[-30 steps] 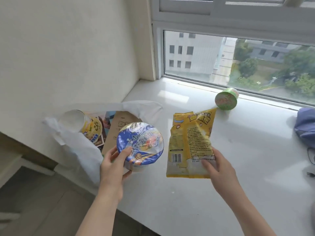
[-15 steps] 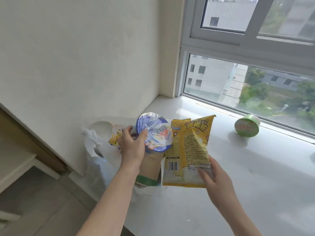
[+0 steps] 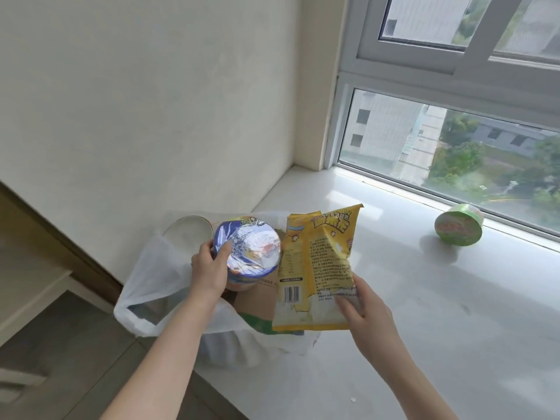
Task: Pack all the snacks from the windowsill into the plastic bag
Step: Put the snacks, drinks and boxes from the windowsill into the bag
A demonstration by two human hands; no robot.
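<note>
Two snacks held: my left hand [image 3: 209, 268] grips the blue bowl [image 3: 247, 253] over the plastic bag [image 3: 157, 274]; right hand [image 3: 368, 313] pinches the yellow packet [image 3: 318, 268]. Green bowl [image 3: 457, 224] lies at two o'clock. I should lower the bowl upright.

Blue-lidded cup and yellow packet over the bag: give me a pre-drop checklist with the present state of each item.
1. Left hand grip on the blue-lidded cup: ok.
2. Right hand grip on the yellow packet: ok, pinched at its lower corner.
3. Plastic bag mouth open under the cup: ok.
4. Room left inside the bag: cannot tell; a white-lidded can and a brown carton already fill much of it.
5. Windowsill cleared of snacks: not ok; the green cup lies by the window.
</note>
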